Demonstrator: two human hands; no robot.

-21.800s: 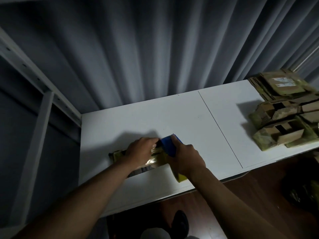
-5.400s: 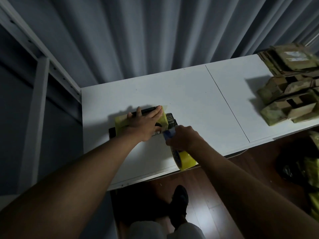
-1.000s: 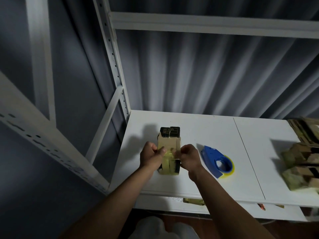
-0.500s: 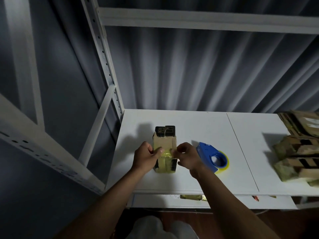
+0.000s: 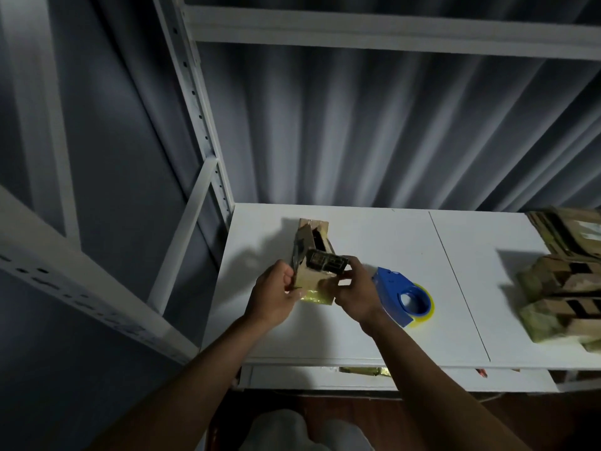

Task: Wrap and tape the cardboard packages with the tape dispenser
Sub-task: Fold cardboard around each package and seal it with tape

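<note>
A small cardboard package (image 5: pixel 310 266) with yellowish tape round its near end is held up over the white shelf (image 5: pixel 374 320), tilted, with dark contents showing at its open far end. My left hand (image 5: pixel 276 294) grips its left side. My right hand (image 5: pixel 353 292) holds its right side with curled fingers. The blue tape dispenser (image 5: pixel 401 296) with a yellow tape roll lies on the shelf just right of my right hand, untouched.
A pile of taped cardboard packages (image 5: pixel 566 281) fills the shelf's right end. A white rack upright (image 5: pixel 198 125) and diagonal brace stand at the left, and a crossbeam (image 5: pixel 390 37) runs overhead. Grey curtain hangs behind. More packages lie under the shelf edge (image 5: pixel 361 371).
Both hands have lifted and turned the package, so its far end now tilts up and its open end shows. The dispenser has stayed on the shelf.
</note>
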